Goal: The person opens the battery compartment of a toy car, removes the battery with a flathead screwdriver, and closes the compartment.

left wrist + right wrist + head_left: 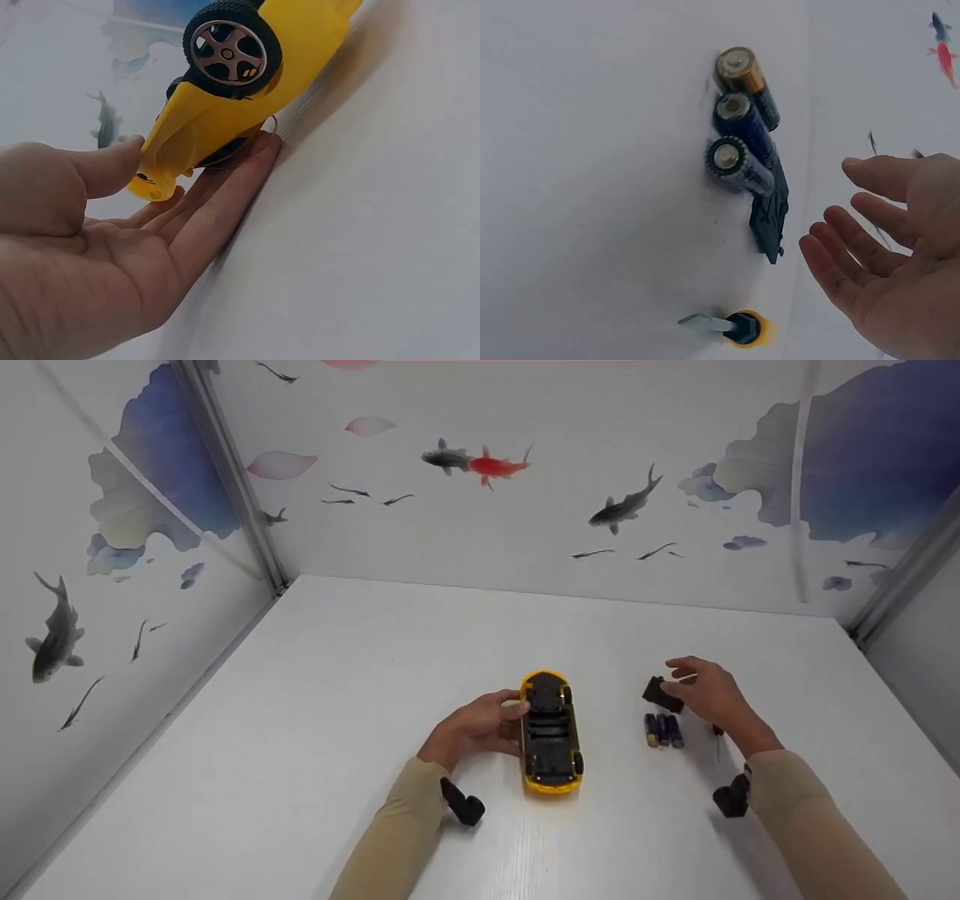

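A yellow toy car (550,735) lies upside down, its black underside and an open slotted bay facing up. My left hand (484,725) holds it by one side; the left wrist view shows the thumb on the yellow body (300,60) and the fingers reaching beneath. On the right, my right hand (709,690) hovers by a black battery cover (658,695). In the right wrist view that hand (900,255) has loosely bent fingers, apart from the cover (769,221). Three batteries (663,730) lie side by side next to the cover.
A screwdriver (742,328) with a yellow and black handle lies near the batteries, partly hidden under my right hand in the head view. White panels (540,532) painted with fish stand around the white table (337,660).
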`<state>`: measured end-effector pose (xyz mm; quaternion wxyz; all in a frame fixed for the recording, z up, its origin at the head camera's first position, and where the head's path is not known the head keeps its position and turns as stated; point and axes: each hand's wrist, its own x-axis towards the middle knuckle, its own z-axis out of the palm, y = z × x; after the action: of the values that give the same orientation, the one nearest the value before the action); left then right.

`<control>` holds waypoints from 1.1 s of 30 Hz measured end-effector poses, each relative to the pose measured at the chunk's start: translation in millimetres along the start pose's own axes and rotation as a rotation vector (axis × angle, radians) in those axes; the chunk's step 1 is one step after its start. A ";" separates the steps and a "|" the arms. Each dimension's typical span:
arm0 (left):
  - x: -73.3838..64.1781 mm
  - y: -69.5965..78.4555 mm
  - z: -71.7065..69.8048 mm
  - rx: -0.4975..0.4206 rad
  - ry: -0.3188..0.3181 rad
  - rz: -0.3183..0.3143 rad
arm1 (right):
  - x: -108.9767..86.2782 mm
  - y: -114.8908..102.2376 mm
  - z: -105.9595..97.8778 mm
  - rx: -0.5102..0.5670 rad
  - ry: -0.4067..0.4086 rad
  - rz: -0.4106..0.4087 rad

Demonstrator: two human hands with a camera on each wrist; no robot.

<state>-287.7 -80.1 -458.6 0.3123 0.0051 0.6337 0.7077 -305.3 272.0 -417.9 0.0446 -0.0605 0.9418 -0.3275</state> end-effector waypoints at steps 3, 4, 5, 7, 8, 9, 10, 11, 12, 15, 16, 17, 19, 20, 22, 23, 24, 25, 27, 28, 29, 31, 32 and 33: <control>-0.2 0.4 0.1 -0.001 0.004 -0.006 | 4.8 4.1 1.1 -0.027 0.003 0.015; -0.2 0.5 0.2 0.002 0.006 -0.008 | 6.0 5.3 1.4 -0.041 0.004 0.020; -0.1 0.6 0.2 0.005 0.007 -0.012 | 7.1 6.4 1.6 -0.057 0.006 0.022; 0.1 1.1 0.6 0.004 0.012 -0.020 | 9.2 8.1 1.9 -0.092 0.009 0.027; 0.3 1.4 0.7 0.006 0.016 -0.023 | 10.2 8.5 2.2 -0.107 0.007 0.032; 0.7 1.7 0.8 0.005 0.021 -0.025 | 11.1 9.0 2.2 -0.125 0.006 0.038; 1.0 2.0 1.0 0.002 0.025 -0.028 | 12.1 9.4 2.3 -0.141 0.004 0.043; 1.4 2.1 1.1 0.001 0.029 -0.029 | 13.1 9.7 2.6 -0.157 0.002 0.048; 1.7 2.2 1.4 -0.001 0.034 -0.032 | 14.1 10.1 3.1 -0.171 -0.002 0.054; 1.9 2.5 2.0 0.003 0.045 -0.035 | 16.5 11.1 4.7 -0.214 -0.015 0.067; 1.7 2.5 2.2 0.002 0.048 -0.037 | 17.2 11.3 5.3 -0.224 -0.020 0.069; 1.4 2.4 2.4 0.001 0.051 -0.038 | 17.9 11.7 6.0 -0.230 -0.027 0.069; 0.9 2.5 3.2 -0.001 0.057 -0.041 | 18.7 11.9 6.9 -0.238 -0.038 0.069; 0.7 2.6 3.6 -0.004 0.060 -0.042 | 18.6 11.8 7.2 -0.235 -0.040 0.069; 0.5 2.5 4.1 -0.009 0.062 -0.043 | 18.8 11.9 8.1 -0.226 -0.041 0.064; 0.4 2.4 4.2 -0.011 0.062 -0.043 | 18.7 12.2 8.6 -0.218 -0.041 0.063; 0.4 2.3 4.1 -0.011 0.061 -0.043 | 18.6 12.2 9.2 -0.209 -0.038 0.061; 0.2 2.2 4.0 -0.012 0.058 -0.042 | 18.7 12.5 9.9 -0.197 -0.033 0.059; 0.4 2.0 3.9 -0.012 0.055 -0.043 | 18.6 12.8 11.2 -0.175 -0.020 0.049; 0.6 1.9 3.7 -0.012 0.056 -0.044 | 18.4 12.7 11.8 -0.164 -0.010 0.041; 0.5 2.0 3.7 -0.013 0.058 -0.045 | 18.3 12.4 12.3 -0.153 0.000 0.031; 0.7 2.5 3.7 -0.011 0.061 -0.047 | 17.9 10.9 12.8 -0.136 0.026 0.010; 0.6 2.8 3.9 -0.008 0.064 -0.046 | 17.4 10.1 12.8 -0.127 0.039 -0.002; 0.4 3.2 4.0 -0.007 0.066 -0.045 | 16.9 9.1 12.8 -0.114 0.053 -0.010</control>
<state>-287.8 -76.4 -455.1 0.3072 -0.0337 0.6411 0.7025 -321.2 268.8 -434.3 0.0145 -0.0591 0.9596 -0.2749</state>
